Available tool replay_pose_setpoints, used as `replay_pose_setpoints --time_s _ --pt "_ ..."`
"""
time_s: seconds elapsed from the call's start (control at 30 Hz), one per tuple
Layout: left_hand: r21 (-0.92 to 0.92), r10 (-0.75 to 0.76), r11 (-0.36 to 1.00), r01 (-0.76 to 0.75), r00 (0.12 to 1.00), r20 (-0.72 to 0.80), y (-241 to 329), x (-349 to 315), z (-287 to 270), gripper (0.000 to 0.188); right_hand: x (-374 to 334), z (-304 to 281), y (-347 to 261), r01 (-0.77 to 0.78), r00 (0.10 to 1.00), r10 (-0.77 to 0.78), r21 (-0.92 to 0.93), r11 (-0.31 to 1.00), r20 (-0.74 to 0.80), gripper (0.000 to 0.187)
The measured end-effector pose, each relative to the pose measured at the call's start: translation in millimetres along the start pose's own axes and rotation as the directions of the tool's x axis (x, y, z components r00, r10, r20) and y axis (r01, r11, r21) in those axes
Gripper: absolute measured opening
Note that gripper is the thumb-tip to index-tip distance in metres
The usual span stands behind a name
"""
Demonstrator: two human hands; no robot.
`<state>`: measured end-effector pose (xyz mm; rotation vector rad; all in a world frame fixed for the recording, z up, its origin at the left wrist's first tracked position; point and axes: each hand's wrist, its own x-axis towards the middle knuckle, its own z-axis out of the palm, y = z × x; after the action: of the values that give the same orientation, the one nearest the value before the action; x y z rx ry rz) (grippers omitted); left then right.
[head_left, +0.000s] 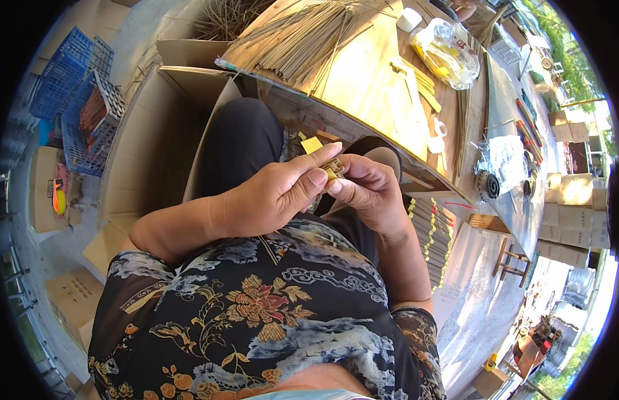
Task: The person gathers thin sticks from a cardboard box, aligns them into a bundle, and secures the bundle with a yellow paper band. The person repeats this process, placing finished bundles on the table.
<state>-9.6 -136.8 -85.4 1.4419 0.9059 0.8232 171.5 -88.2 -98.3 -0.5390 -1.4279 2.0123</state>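
Observation:
Over my lap, my left hand [273,199] and my right hand [375,193] meet around a small bundle of thin brown sticks [336,165]. A yellow strip [312,145] stands out beyond the left fingers, and a bit of yellow also shows between the thumbs. Both hands are closed, thumbs and fingers pressing on the bundle's end. Most of the bundle is hidden by my hands, so its length cannot be seen.
Ahead is a wooden table [363,73] with loose thin sticks [306,43], yellow strips [426,87] and a clear plastic bag [446,53]. An open cardboard box [146,143] stands left of my knee. Yellow-banded stick bundles [433,233] lie right. Blue crates [63,73] sit far left.

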Motion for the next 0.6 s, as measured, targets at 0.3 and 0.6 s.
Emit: replay_pose_setpoints --time_s 0.3,0.6 --pt "-0.267 -0.009 0.963 0.040 0.993 0.115 -1.2 5.4 -0.5 0.062 -5.8 -3.8 0.1 -0.076 0.997 0.075 -0.058 0.995 -0.027 0.018" --pt "-0.385 -0.127 0.905 0.181 0.978 0.163 0.0 6.0 1.5 0.069 -5.9 -13.0 -9.2 -0.108 0.991 0.120 -0.174 0.979 0.058 0.024"
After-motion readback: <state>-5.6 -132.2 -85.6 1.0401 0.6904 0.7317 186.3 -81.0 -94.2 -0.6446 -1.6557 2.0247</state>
